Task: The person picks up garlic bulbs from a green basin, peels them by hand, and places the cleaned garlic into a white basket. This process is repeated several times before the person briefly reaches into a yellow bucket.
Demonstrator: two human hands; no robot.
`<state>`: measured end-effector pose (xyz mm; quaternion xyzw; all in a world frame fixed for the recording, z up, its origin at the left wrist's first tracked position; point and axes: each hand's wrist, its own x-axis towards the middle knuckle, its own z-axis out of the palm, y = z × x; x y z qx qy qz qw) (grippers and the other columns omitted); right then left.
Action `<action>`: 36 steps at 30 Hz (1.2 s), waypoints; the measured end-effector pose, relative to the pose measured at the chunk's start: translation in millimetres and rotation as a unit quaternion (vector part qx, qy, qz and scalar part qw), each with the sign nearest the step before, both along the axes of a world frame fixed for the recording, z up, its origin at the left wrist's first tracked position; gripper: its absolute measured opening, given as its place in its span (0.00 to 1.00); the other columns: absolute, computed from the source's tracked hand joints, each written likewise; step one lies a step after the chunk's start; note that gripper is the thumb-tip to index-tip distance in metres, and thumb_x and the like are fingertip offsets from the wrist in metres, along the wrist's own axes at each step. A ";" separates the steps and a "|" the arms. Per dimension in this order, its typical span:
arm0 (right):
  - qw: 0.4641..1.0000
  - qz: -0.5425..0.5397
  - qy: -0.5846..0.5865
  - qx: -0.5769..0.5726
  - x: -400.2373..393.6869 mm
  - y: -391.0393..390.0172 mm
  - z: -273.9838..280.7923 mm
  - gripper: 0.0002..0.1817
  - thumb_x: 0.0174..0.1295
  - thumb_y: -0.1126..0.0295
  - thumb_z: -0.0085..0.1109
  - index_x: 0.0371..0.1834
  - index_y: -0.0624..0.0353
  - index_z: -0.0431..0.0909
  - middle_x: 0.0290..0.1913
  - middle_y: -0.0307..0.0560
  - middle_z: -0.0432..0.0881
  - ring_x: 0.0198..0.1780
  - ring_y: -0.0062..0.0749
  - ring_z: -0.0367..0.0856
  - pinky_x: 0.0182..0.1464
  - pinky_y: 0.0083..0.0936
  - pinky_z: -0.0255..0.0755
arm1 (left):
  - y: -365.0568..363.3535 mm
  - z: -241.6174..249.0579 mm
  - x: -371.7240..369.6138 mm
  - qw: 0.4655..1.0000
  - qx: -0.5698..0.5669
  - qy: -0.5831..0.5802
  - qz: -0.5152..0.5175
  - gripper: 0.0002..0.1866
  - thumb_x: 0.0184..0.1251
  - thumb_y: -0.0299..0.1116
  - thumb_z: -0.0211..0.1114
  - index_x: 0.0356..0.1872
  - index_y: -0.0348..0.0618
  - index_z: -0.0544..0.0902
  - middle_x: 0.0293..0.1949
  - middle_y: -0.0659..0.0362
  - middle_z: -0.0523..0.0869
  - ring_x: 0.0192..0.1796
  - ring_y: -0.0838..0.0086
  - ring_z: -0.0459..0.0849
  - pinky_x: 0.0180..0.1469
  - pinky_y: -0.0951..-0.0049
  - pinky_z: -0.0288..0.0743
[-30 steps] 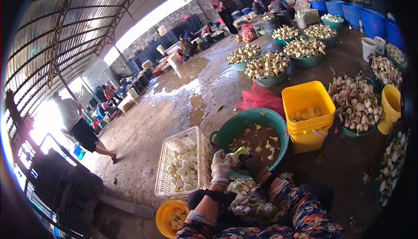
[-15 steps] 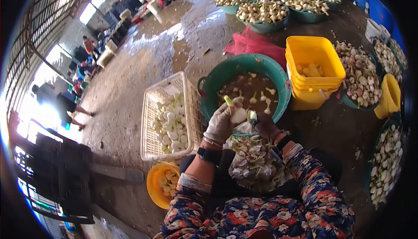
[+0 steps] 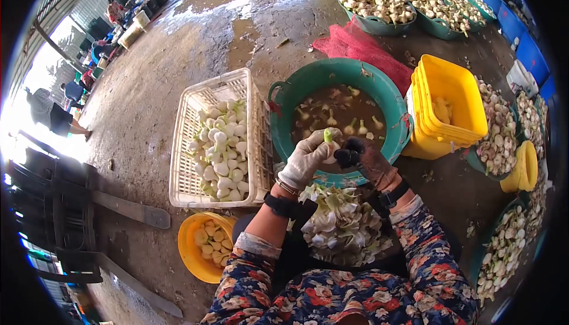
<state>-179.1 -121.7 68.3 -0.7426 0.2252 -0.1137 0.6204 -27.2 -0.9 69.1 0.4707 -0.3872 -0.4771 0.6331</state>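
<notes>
My left hand (image 3: 308, 158), in a pale glove, is closed around a garlic bulb (image 3: 330, 145) whose green stem points up. Close on its right, my right hand (image 3: 368, 162) is closed, with dark coverings on the fingertips; whether it holds a tool is hidden. Both hands are over the near rim of a green tub (image 3: 284, 120) of brown water with bulbs floating in it. Below them lies a heap of peeled garlic skins (image 3: 341, 224). Left of the tub, a white crate (image 3: 181, 141) holds peeled bulbs with short stems.
A yellow bucket (image 3: 192, 257) with pale cloves is at the lower left. Stacked yellow buckets (image 3: 424, 129) and a red net (image 3: 370, 49) flank the tub. Garlic-filled tubs (image 3: 379, 26) line the back and right. A dark chair (image 3: 59, 212) stands left; people (image 3: 53, 111) are farther off.
The view has shifted, so the crate and tub look closer. The bulb is now more upright in my left hand, and my right hand has turned its fingers toward it.
</notes>
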 end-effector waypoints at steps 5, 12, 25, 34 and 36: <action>0.996 -0.009 -0.043 0.077 2.5 2.5 -9.7 0.12 0.62 0.63 0.61 0.35 0.63 0.78 0.30 0.39 0.80 0.32 0.19 0.77 0.36 0.20 0.72 | -2.8 -4.7 4.9 0.999 0.030 0.026 0.005 0.22 0.62 0.40 0.68 0.53 0.39 0.77 0.48 0.62 0.80 0.46 0.79 0.78 0.53 0.75 0.70; 0.980 -0.016 -0.084 0.179 -8.9 5.3 -15.5 0.11 0.62 0.65 0.60 0.37 0.64 0.79 0.31 0.41 0.82 0.34 0.21 0.79 0.37 0.22 0.73 | 1.2 -0.7 -3.3 0.998 0.015 0.050 0.019 0.21 0.60 0.39 0.69 0.51 0.39 0.78 0.46 0.63 0.81 0.44 0.80 0.78 0.52 0.76 0.70; 0.941 0.132 0.026 -0.310 -19.9 42.7 -100.9 0.11 0.51 0.69 0.57 0.37 0.55 0.81 0.34 0.57 0.82 0.37 0.54 0.80 0.39 0.44 0.72 | 10.9 -2.1 -1.8 0.933 -0.073 0.345 0.065 0.19 0.70 0.47 0.56 0.45 0.40 0.77 0.52 0.47 0.79 0.51 0.55 0.81 0.50 0.55 0.79; 0.944 0.021 0.086 -0.317 26.8 -13.3 -113.3 0.12 0.54 0.67 0.56 0.40 0.58 0.79 0.35 0.59 0.82 0.41 0.57 0.80 0.42 0.46 0.72 | 33.1 -17.3 92.0 0.852 -0.115 0.462 0.219 0.31 0.71 0.55 0.48 0.54 0.32 0.70 0.48 0.41 0.79 0.49 0.51 0.80 0.51 0.53 0.80; 0.944 -0.052 0.169 -0.279 44.1 -60.9 -122.2 0.13 0.56 0.64 0.57 0.40 0.58 0.79 0.36 0.63 0.81 0.41 0.58 0.80 0.43 0.46 0.72 | 47.6 5.7 107.9 0.788 -0.117 0.483 0.363 0.43 0.66 0.62 0.51 0.63 0.27 0.59 0.54 0.37 0.74 0.56 0.49 0.75 0.62 0.52 0.72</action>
